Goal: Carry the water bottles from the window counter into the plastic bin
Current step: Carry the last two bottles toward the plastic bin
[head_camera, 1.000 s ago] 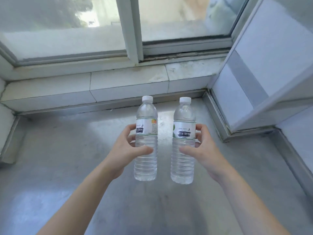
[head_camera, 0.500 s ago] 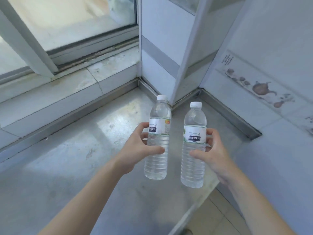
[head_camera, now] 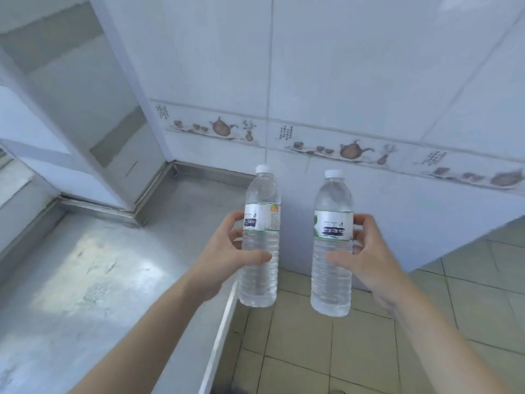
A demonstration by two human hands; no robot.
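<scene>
left hand [head_camera: 227, 253]: wrapped round the left bottle [head_camera: 260, 240] at mid-body, thumb across the front just under the label, fingers curled behind at label height
left bottle: clear plastic w/ white cap, held upright in the air, base seen over the table edge / floor boundary, not resting on anything
right hand [head_camera: 366, 258]: closed round the right bottle [head_camera: 332, 245], thumb laid on the ribbed part below the label, fingertips seen at the label's right side
right bottle: same kind, white cap, white label w/ a green mark, held upright over the floor [head_camera: 383, 336], a bit lower in frame than the left one
gap btw bottles: clear gap, not touching, side by side
table [head_camera: 99, 280]: grey metal top w/ a shiny patch, seen at left under the left forearm; front edge runs down past the left bottle's base
wall [head_camera: 341, 81]: white tiles w/ a teapot border strip, seen behind both bottles
floor: beige tiles, lower right
</scene>
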